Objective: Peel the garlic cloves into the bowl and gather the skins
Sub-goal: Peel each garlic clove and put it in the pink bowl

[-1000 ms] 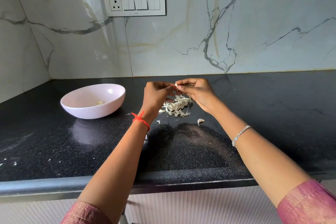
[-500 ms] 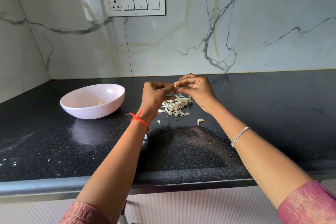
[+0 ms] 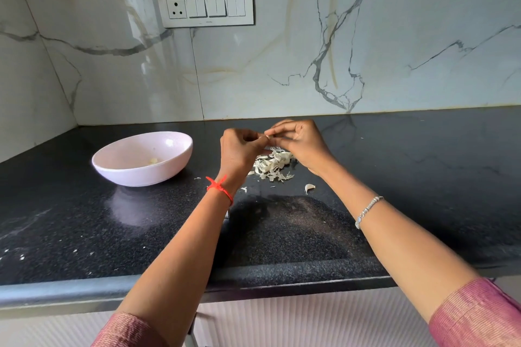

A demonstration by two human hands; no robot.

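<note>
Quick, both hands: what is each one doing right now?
Left hand: closed, fingertips pinching the small pale garlic clove.
Right hand: closed, pinching the same clove from the other side.

**Pale pink round ceramic bowl** [image 3: 135, 176]: upright on the black stone counter [image 3: 84, 220], at the left. One small yellowish peeled garlic clove [image 3: 153, 161] lies on its floor.

**Loose heap of white papery garlic skins** [image 3: 272, 165]: on the counter, well to the right of the bowl.

**Small whitish clove** [image 3: 267, 137]: held above the heap, pinched between the fingertips of the left hand [image 3: 239, 151] and the right hand [image 3: 303, 144], and largely hidden.

**Curved white garlic piece** [image 3: 309, 188]: alone on the counter, near the heap's front right; clove or husk cannot be told.
</note>
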